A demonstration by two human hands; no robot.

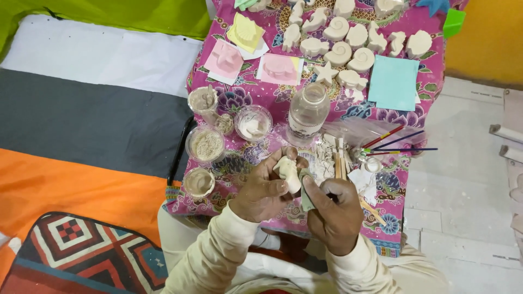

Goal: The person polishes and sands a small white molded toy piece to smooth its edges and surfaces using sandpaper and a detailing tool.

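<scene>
My left hand grips a small white plaster figure above the near edge of a low table covered in a pink flowered cloth. My right hand holds a small grey-green piece, likely sandpaper, pressed against the figure's lower side. Both sleeves are cream coloured. Crumbs and broken plaster bits lie on the cloth just beyond my hands.
A clear plastic jar stands mid-table. Left of it are several cups of powder and paste. Many white shell and star casts fill the far side, with pink and yellow moulds, a blue sheet and brushes.
</scene>
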